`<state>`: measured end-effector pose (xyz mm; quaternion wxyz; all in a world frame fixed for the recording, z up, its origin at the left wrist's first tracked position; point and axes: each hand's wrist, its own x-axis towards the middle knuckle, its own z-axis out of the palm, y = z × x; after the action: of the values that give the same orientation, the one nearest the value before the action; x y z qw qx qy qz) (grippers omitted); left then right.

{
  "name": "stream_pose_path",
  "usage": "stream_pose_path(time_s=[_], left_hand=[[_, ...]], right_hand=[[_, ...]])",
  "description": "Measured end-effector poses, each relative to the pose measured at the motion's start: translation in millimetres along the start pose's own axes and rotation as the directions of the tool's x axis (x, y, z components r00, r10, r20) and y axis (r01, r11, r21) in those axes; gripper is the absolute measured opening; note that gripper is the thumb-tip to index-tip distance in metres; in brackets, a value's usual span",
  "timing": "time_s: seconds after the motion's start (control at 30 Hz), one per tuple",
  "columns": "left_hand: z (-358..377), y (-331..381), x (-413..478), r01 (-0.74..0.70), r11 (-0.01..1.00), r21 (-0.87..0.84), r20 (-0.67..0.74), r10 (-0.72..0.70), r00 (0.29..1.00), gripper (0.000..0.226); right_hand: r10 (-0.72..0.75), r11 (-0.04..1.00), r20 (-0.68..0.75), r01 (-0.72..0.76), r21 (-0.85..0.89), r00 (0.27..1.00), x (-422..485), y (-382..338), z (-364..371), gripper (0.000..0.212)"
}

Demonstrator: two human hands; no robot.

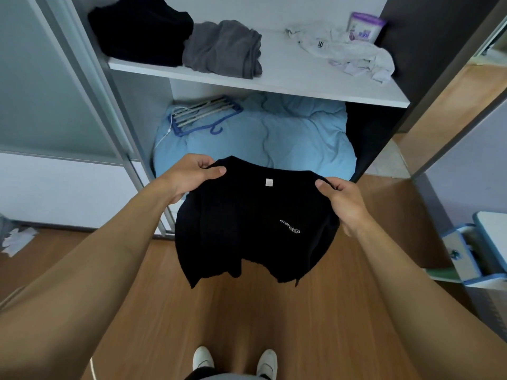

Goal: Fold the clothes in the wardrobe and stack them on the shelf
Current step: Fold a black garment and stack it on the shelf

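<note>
A: What are the hands doing?

B: The left hand (196, 175) pinches the top edge of a black shirt (255, 223) at its 10 o'clock corner, thumb on top. The right hand (340, 200) grips the same edge at 2 o'clock. Both are closed on cloth, and the shirt hangs between them in the air, above the floor (247, 319) and in front of the wardrobe.

A: Is that shirt folded?

B: Partly, I judge. The sides look turned in, a small label (269, 182) shows at 12 o'clock, and the hem hangs loose at 6. It has not reached the shelf (301, 86).

A: What is on the shelf?

B: At 11 o'clock from the hands, a black pile (142, 28) with a grey pile (225, 48) touching its right side. Those 2 look folded. At 1 o'clock a white garment (351, 53) lies crumpled, clearly unfolded, with a purple packet (365, 26) behind it.

A: And lower down?

B: A blue quilt (274, 133) fills the compartment under the shelf, with a blue hanger (204, 115) on it at 11 o'clock.

A: So how far along?

B: Roughly midway: 2 stacked, 1 in hand, at least 1 left.
</note>
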<state>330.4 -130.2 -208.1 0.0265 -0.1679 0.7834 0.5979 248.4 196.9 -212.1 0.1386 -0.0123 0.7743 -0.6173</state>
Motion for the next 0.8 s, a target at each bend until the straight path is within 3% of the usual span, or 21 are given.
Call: stream_pose_path(time_s=[0.1, 0.17, 0.3, 0.5, 0.7, 0.8], left_hand=[[15.6, 4.5, 0.2, 0.04, 0.996, -0.08, 0.039, -0.037, 0.999, 0.013], [28.2, 8.2, -0.4, 0.082, 0.988, -0.132, 0.016, -0.081, 0.997, 0.012], [58.8, 19.0, -6.8, 0.038, 0.984, -0.172, 0.031, -0.033, 0.999, 0.009], [82.3, 38.7, -19.4, -0.033, 0.994, -0.1, 0.185, 0.051, 0.981, 0.025], [93.2, 41.5, -24.1, -0.135, 0.988, 0.077, 0.06, 0.13, 0.99, 0.021], [92.8, 35.8, -21.9, -0.142, 0.989, 0.049, 0.019, 0.142, 0.99, 0.019]], right_hand=[[0.047, 0.996, -0.161, -0.034, 0.078, 0.986, -1.6, -9.0, 17.2, 0.023], [0.032, 0.997, -0.164, -0.021, 0.068, 0.986, -6.3, -17.2, 34.3, 0.022], [0.047, 0.997, -0.016, -0.046, 0.059, 0.999, -15.9, -29.0, 62.4, 0.022], [0.113, 0.966, 0.181, -0.151, 0.211, 0.977, -26.7, -36.4, 83.8, 0.02], [0.093, 0.983, 0.251, -0.129, 0.129, 0.964, -28.9, -41.6, 82.5, 0.021], [0.089, 0.985, 0.295, -0.128, 0.117, 0.951, -29.0, -41.7, 77.0, 0.018]])
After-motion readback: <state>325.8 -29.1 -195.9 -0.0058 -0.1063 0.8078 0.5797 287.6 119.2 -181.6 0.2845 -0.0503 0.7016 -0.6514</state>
